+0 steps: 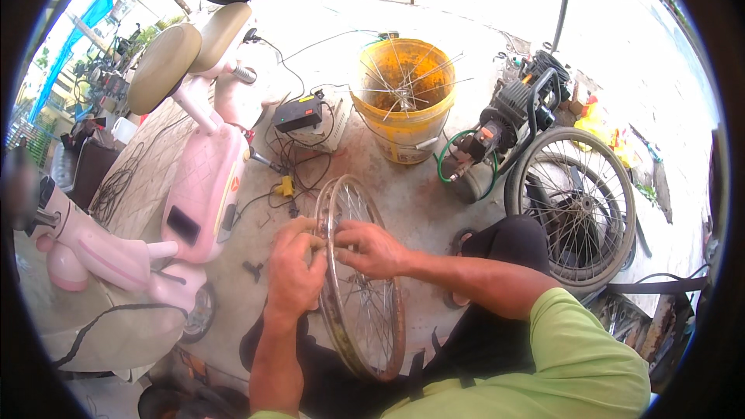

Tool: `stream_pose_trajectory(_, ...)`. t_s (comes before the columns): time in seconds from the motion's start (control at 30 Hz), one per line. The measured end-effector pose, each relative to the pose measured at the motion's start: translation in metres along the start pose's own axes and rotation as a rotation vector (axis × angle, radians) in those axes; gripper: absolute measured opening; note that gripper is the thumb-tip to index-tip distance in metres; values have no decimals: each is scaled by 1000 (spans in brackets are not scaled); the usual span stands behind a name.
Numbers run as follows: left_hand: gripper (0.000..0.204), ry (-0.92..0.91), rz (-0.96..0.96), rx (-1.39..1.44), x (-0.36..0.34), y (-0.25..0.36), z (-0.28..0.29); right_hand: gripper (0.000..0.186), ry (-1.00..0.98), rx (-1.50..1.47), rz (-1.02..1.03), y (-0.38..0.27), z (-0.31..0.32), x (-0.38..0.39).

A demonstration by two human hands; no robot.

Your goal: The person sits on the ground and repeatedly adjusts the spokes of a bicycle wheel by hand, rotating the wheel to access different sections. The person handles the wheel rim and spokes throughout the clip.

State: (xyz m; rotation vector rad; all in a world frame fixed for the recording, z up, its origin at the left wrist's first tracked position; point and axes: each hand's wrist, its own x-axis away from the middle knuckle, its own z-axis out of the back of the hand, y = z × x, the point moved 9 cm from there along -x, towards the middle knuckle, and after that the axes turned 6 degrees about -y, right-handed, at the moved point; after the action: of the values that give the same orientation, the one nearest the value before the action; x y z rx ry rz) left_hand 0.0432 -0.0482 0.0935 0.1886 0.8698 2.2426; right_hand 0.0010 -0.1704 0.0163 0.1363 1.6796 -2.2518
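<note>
A rusty spoked wheel (398, 318) without a tyre stands upright between my legs, its narrow edge turned toward me. My left hand (293, 273) is closed at the left side of the rim, thumb and fingertips pressed against its outer face. On the other side, my right hand (374, 251) is closed with bent fingers at the inner side of the same rim, where the spokes meet it. The fingertips of both hands come close together across the rim. Whether a small part is pinched between them is hidden.
A yellow bucket (400, 133) holding loose spokes stands ahead. To the right are an air compressor (516, 109) and a tyred wheel (570, 209). A pink scooter (203, 194) leans at the left. Cables, a black charger box (299, 114) and a yellow connector (286, 186) lie between.
</note>
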Motion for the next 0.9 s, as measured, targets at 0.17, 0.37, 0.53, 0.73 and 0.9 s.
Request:
stream_pose_trajectory(0.17,11,-37,-7,40,1,-1,-3,20,-45,-48,31,3,-3,-2)
stream_pose_trajectory(0.37,13,3,-11,6,1,4,0,22,15,5,-29,-1,2,1)
stream_pose_trajectory(0.53,13,-11,-13,19,1,0,0,22,-40,-36,-28,1,-3,-1)
stream_pose_trajectory(0.73,12,-19,-28,52,0,4,-2,22,37,40,2,-6,1,4)
stream_pose_trajectory(0.9,12,-39,-1,89,-1,2,-2,24,75,21,-23,2,0,5)
